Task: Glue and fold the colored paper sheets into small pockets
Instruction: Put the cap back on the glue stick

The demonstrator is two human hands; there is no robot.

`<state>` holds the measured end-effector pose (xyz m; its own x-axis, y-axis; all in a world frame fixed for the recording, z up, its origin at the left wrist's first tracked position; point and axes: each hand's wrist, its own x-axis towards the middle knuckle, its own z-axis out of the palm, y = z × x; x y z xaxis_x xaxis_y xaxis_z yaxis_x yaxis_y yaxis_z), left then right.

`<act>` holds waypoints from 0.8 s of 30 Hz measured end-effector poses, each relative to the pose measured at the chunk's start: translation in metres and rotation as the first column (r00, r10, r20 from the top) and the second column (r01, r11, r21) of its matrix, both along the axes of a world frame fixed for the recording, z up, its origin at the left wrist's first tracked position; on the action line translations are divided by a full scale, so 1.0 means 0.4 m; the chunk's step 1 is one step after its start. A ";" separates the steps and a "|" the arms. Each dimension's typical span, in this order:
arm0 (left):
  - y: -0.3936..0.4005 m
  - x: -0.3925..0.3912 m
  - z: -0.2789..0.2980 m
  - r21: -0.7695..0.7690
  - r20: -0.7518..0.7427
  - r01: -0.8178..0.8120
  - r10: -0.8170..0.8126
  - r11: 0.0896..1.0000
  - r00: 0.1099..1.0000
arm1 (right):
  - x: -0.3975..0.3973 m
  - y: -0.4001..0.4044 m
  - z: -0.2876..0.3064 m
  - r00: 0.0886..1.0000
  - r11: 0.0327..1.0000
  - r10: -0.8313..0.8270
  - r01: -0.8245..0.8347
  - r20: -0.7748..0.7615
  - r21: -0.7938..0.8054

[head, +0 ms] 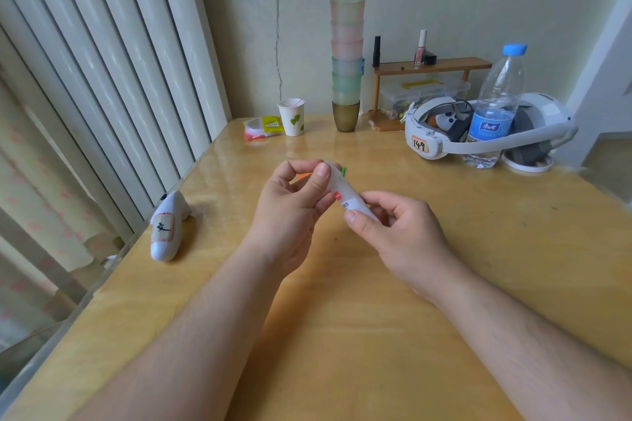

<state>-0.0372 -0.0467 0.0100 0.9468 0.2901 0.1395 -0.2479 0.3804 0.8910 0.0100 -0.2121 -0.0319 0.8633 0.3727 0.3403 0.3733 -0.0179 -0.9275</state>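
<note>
Headset tag: the white headset (478, 133), just beside the water bottle, has a pale tag with the handwritten number "149".
Water bottle label: the water bottle (496, 106) has a blue label with white characters, too small to read.
Controller sticker: the white controller (167, 227), far left of the water bottle, has a sticker with one handwritten black character, not clear.
Glue tube: the glue tube (345, 196) has a red mark and small print, not readable.

A translucent white glue tube (345, 196) with a red label is held tilted above the tabletop; orange and green paper sheets (343, 170) peek out behind it.
</note>
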 end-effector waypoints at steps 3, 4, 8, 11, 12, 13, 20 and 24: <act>-0.008 0.004 -0.010 -0.004 -0.022 0.006 -0.006 1.000 1.000 | 0.001 0.003 -0.003 0.999 0.999 -0.032 0.032 0.000 0.011; -0.012 0.005 -0.014 -0.010 -0.026 0.011 -0.011 1.000 1.000 | 0.001 0.005 -0.003 0.999 0.999 -0.037 0.037 0.004 0.015; -0.029 0.010 -0.024 -0.026 -0.036 0.007 -0.008 1.000 0.999 | 0.002 0.008 -0.004 0.999 0.998 -0.049 0.049 -0.007 0.047; -0.039 0.020 -0.033 0.024 -0.033 -0.040 0.041 0.999 0.999 | 0.004 0.012 -0.006 0.999 0.998 -0.045 0.046 -0.024 0.049; -0.043 0.025 -0.036 0.051 -0.034 -0.059 0.061 0.997 0.998 | 0.005 0.013 -0.006 0.999 0.998 -0.048 0.049 -0.023 0.037; -0.047 0.028 -0.038 0.078 -0.034 -0.078 0.081 0.994 0.996 | 0.007 0.013 -0.006 0.998 0.998 -0.050 0.051 -0.025 0.026; -0.049 0.046 -0.057 0.254 0.010 -0.131 0.133 0.958 0.991 | 0.020 0.023 -0.013 0.998 0.998 -0.008 0.011 -0.055 0.055; -0.051 0.041 -0.067 0.310 0.041 -0.080 0.071 0.948 0.997 | 0.021 0.028 -0.017 0.998 0.999 0.015 -0.012 -0.055 0.051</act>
